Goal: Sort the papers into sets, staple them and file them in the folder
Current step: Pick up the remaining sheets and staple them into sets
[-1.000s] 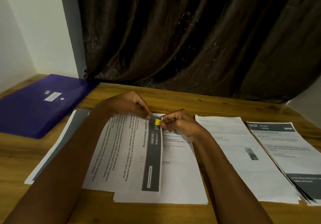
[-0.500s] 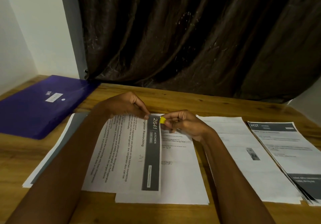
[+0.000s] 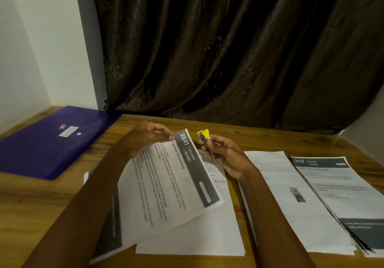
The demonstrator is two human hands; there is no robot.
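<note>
Dark curtain hangs behind a wooden desk (image 3: 245, 130). Left hand (image 3: 145, 136) pinches the top corner of a paper set (image 3: 166, 184) headed 2641, lifting it clear of the sheets below, probably to free it for filing. Right hand (image 3: 224, 155) curls around a small yellow stapler (image 3: 204, 143), just beside that corner. Purple folder (image 3: 52, 141) lies closed at far left; more papers (image 3: 311, 201) wait at right.

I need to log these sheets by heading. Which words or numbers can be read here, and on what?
"2641", "KITCHEN", "Refrigerator Restocking": white paper set with dark header band, gripped by the left hand.
"2437", roughly: far-right white paper stack; blurred.
Body text, and the purple plastic folder label: unreadable.
</note>
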